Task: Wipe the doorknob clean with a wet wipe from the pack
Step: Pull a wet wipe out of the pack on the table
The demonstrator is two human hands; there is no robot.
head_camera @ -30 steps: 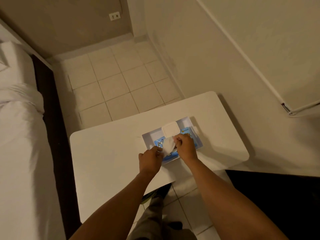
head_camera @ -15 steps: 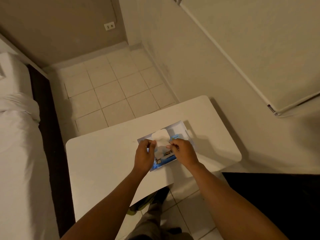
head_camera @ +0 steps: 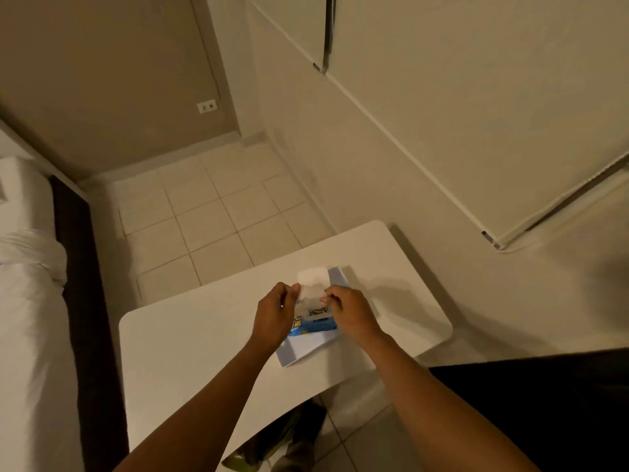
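Observation:
A blue and white wet wipe pack (head_camera: pixel 308 345) lies on the small white table (head_camera: pixel 190 349), its white lid flap (head_camera: pixel 312 274) standing open at the far end. A white wet wipe (head_camera: pixel 310 290) is stretched above the pack's opening. My left hand (head_camera: pixel 274 316) pinches the wipe's left edge and my right hand (head_camera: pixel 350 313) pinches its right edge. Both hands hover over the pack and hide its middle. No doorknob is in view.
A bed with white bedding (head_camera: pixel 30 318) and a dark frame (head_camera: pixel 85 294) runs along the left. Tiled floor (head_camera: pixel 211 216) lies beyond the table. A pale wall and door panels (head_camera: pixel 459 114) stand to the right. A wall socket (head_camera: pixel 207 106) is at the far wall.
My left hand came off the pack's edge and took the wipe's left side. The wipe now spans both hands, lifted higher over the pack. The camera tilted up.

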